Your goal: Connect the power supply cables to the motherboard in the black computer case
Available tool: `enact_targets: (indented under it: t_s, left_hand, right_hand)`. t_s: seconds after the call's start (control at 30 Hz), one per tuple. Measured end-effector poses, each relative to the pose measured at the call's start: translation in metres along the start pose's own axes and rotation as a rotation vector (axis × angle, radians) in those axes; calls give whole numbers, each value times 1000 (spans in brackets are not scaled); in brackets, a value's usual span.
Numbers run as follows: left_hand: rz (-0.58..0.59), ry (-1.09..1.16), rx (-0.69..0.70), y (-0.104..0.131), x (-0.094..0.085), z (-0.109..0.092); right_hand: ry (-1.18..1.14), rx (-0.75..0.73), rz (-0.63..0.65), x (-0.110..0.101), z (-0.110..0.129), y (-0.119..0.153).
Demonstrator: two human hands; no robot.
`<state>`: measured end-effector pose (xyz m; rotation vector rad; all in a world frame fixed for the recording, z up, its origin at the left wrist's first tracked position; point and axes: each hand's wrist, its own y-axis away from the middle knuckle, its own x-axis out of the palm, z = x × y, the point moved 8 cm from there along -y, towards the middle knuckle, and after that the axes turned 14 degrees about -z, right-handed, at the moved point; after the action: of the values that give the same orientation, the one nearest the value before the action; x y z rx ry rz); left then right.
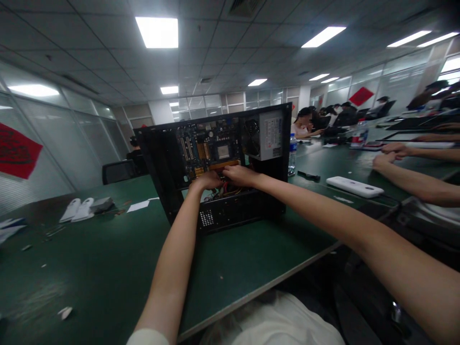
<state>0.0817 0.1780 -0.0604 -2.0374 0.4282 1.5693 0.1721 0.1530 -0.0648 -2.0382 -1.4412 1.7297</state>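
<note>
An open black computer case (223, 220) stands on the green table in front of me. Inside it are a motherboard (212, 136) with a square metal processor socket and, at the upper right, a power supply (271, 134) with a fan. Both my hands reach into the lower middle of the case, close together. My left hand (208, 181) has its fingers curled by the board's lower edge. Just to its right, my right hand (240, 176) is closed beside a yellow-orange strip (226, 164). Coloured cables (232, 189) lie beneath both hands. What the fingers hold is hidden.
Behind the case's right side stands a water bottle (292, 153). A white power strip (355, 187) and a small black object (308, 176) lie to the right, near another person's hands (390, 157). White paper (138, 206) and a grey block (101, 205) are on the left.
</note>
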Motion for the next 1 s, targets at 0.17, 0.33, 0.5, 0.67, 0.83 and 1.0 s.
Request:
enact_targets:
  t_s: [0.17, 0.33, 0.5, 0.67, 0.83, 1.0]
  left_hand:
    - [-9, 16, 3, -2, 1, 2]
    - [-58, -2, 6, -6, -3, 5]
    - [-159, -69, 5, -6, -7, 3]
    - [-229, -121, -39, -2, -10, -2]
    - [-243, -161, -70, -1, -10, -4]
    - [-237, -179, -56, -2, -9, -5]
  right_hand:
    - [-1, -14, 11, 5, -1, -2]
    - [-35, 15, -16, 0, -1, 0]
    - [-169, 234, -39, -9, -16, 11]
    - [-202, 381, -6, -7, -32, 18]
    - [-211, 420, 8, -3, -37, 18]
    - [-193, 436, 11, -2, -39, 18]
